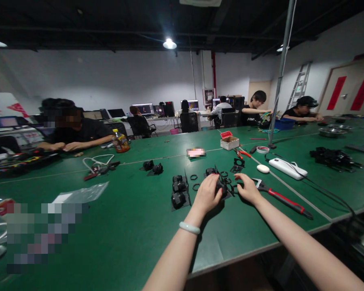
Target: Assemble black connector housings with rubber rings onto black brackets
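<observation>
My left hand, with a pale bangle on its wrist, is wrapped over a black bracket with cable glands standing on the green table. The hand covers much of that part. Just right of it, my right hand has its fingers curved and apart beside several black ring nuts; one dark ring lies by its fingertips. Left of my hands stands another black bracket with cable glands. Two loose rings lie between the brackets. An adjustable wrench with a red and black handle rests right of my right hand.
Farther off are more black glands, a small box, red pliers, a tape roll, and a white power strip with its cable. A metal pole rises from the table. Co-workers sit across it.
</observation>
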